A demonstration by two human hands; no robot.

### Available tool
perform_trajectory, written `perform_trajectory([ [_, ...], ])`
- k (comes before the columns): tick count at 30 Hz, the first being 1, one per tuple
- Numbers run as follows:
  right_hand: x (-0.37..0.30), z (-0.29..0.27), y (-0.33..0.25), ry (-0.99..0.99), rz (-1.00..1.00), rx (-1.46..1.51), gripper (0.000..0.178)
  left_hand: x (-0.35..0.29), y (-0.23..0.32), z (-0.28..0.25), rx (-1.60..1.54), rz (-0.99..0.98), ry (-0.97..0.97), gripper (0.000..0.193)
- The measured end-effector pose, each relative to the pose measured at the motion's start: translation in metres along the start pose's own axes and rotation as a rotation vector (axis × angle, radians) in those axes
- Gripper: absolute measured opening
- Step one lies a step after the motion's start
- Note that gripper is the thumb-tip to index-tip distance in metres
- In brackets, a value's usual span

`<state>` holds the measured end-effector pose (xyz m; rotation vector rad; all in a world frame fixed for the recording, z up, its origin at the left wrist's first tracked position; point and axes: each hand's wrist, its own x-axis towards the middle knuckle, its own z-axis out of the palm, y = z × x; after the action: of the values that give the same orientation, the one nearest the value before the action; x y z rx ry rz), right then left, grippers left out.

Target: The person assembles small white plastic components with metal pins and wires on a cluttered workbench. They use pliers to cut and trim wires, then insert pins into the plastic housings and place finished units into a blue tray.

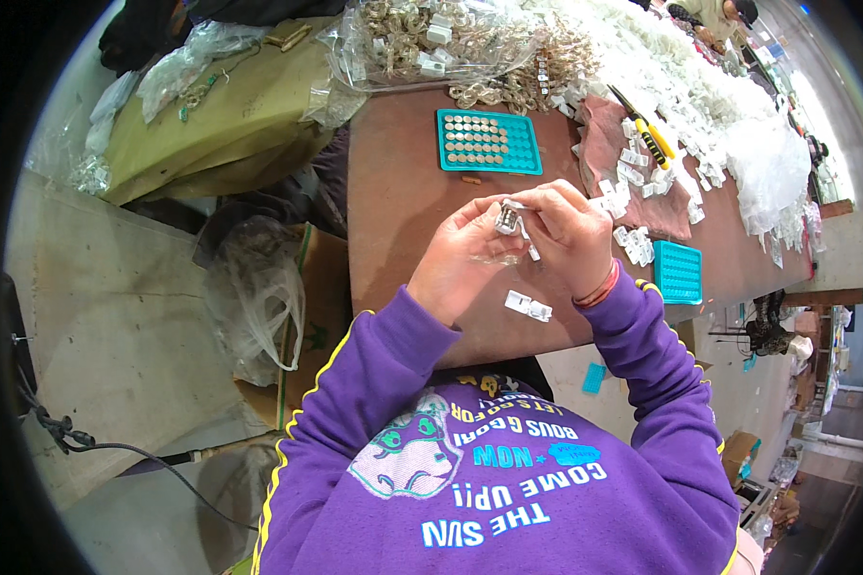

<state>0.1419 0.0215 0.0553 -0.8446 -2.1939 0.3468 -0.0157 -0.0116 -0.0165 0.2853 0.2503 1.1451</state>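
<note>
Both my hands are together over the near part of the brown table. My left hand [458, 254] is closed on a small white plastic case [508, 218] with shiny metal pieces showing inside it. My right hand [568, 230] grips the same case from the other side, its thumb and fingertips at the edge. A thin clear or pale strand hangs under the left fingers, too fine to make out. Just below the hands, another white plastic case [528, 306] lies on the table. Beyond them, a teal tray [523, 144] holds rows of round metal button cells.
Right of my hands, a pink cloth [599, 144] carries yellow-and-black pliers [654, 144] and several white cases. A second teal tray [678, 272] is by the right edge. Heaped white parts [662, 67] and a clear bag of wired pieces [431, 43] fill the back.
</note>
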Motion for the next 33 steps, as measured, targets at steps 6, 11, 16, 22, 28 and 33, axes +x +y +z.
perform_trajectory([
  [6, -0.004, 0.007, 0.004, -0.030, -0.117, 0.082, 0.032, 0.002, -0.009, 0.000, -0.056, 0.086, 0.055, 0.025],
  [11, -0.004, 0.011, 0.012, -0.038, -0.171, 0.028, 0.030, 0.000, -0.009, 0.002, -0.022, 0.059, 0.113, 0.029],
  [16, -0.003, 0.002, 0.014, -0.071, -0.078, 0.023, 0.029, -0.001, -0.007, 0.011, 0.249, 0.146, 0.136, 0.029],
  [22, -0.005, -0.004, 0.018, -0.072, -0.123, 0.050, 0.029, -0.002, -0.004, 0.019, 0.466, 0.183, 0.165, 0.028],
  [28, -0.008, 0.003, 0.017, 0.060, -0.143, 0.056, 0.027, 0.001, -0.003, 0.016, 0.164, 0.087, 0.064, 0.028],
  [33, 0.004, -0.015, 0.032, 0.060, -0.309, -0.144, 0.027, 0.001, -0.002, 0.014, 0.039, 0.167, 0.179, 0.025],
])
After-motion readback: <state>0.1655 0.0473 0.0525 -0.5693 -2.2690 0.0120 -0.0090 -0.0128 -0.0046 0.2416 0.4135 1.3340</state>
